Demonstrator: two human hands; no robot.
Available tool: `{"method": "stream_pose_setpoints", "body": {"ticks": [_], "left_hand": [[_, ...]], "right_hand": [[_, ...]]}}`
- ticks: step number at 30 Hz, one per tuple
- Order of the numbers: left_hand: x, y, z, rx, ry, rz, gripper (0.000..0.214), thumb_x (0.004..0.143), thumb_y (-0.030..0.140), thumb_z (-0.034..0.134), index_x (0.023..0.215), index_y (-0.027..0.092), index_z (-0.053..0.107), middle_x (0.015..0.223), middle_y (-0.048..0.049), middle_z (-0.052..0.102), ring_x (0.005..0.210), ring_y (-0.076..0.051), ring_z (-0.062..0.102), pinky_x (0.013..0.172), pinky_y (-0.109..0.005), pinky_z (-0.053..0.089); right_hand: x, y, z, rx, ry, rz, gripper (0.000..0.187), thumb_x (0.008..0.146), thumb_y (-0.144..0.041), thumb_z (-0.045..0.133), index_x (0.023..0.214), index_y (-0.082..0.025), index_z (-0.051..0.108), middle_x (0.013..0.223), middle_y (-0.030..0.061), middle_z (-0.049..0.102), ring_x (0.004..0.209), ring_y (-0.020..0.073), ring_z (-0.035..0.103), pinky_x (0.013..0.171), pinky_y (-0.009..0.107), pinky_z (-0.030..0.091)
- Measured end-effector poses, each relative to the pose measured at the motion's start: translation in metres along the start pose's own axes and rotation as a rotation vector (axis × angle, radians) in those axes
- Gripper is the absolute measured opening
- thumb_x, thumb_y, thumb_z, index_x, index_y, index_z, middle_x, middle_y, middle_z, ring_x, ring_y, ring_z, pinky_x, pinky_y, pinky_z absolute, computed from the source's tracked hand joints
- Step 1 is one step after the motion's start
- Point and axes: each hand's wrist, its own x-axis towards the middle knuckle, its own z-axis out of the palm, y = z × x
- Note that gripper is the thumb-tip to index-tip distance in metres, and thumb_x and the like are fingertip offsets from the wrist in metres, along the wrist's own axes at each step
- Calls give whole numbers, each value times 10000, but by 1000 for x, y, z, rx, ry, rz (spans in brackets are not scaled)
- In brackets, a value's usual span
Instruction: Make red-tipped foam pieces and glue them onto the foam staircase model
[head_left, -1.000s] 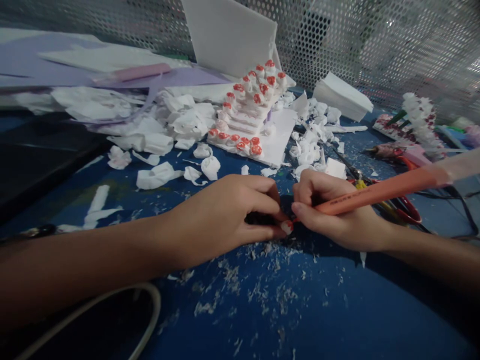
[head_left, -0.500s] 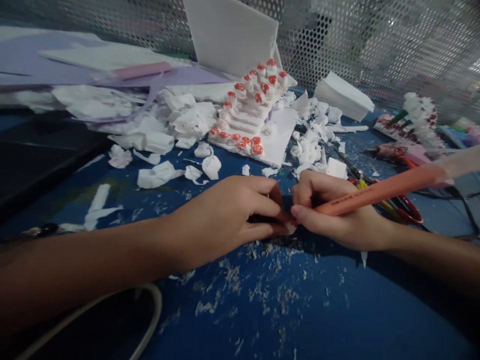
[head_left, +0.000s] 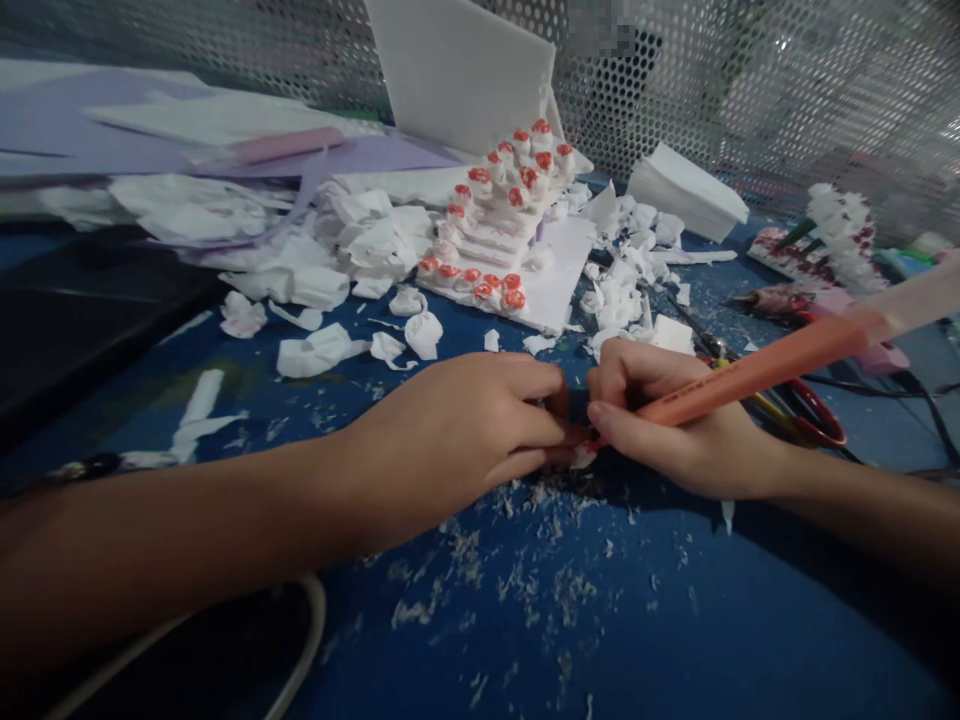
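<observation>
My right hand is closed round an orange marker, its tip end down by my left fingertips. Between the fingers of my left hand is a small white paper piece with red on it, mostly hidden. The marker's tip is at or very near this piece. Behind the hands stands a white paper model with steps, lined with several white paper balls that have red tops.
Crumpled white paper lies left of the model, more scraps to its right. Red-handled scissors and cables are at the right. A dark flat object sits at the left, a white cable in front. Perforated metal rises behind.
The marker's back end has tilted slightly upward, and the right hand has shifted a little. More of the red on the small paper piece shows now.
</observation>
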Motion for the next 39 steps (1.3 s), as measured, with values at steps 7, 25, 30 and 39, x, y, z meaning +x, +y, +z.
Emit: {"method": "stream_pose_setpoints", "body": {"ticks": [7, 25, 30, 39], "left_hand": [[0, 0, 0, 39, -5, 8, 294, 889, 212, 412, 732, 144, 651, 750, -22, 576, 718, -124, 538, 663, -226, 431], [1, 1, -1, 1, -13, -7, 308, 893, 222, 399, 750, 147, 660, 781, -27, 603, 760, -125, 566, 692, -222, 459], [-1, -1, -2, 14, -19, 13, 259, 881, 201, 432, 803, 161, 676, 824, -30, 617, 777, -132, 565, 694, -227, 451], [0, 3, -3, 73, -19, 10, 306, 881, 192, 402, 742, 164, 673, 781, -28, 616, 717, -123, 560, 640, -213, 436]], "right_hand": [[1, -2, 1, -2, -17, -1, 200, 804, -151, 528, 658, -160, 391, 588, -59, 377, 523, 21, 334, 447, 136, 298], [0, 0, 1, -25, -1, -8, 210, 801, -142, 522, 663, -176, 367, 610, -52, 382, 540, 34, 337, 467, 161, 302], [-1, 2, 1, 12, -14, -4, 230, 801, -131, 512, 650, -177, 345, 605, -55, 355, 546, 38, 324, 474, 173, 293], [-2, 2, 1, 53, -39, -29, 224, 793, -133, 525, 648, -173, 359, 590, -61, 352, 528, 33, 320, 457, 173, 289]]}}
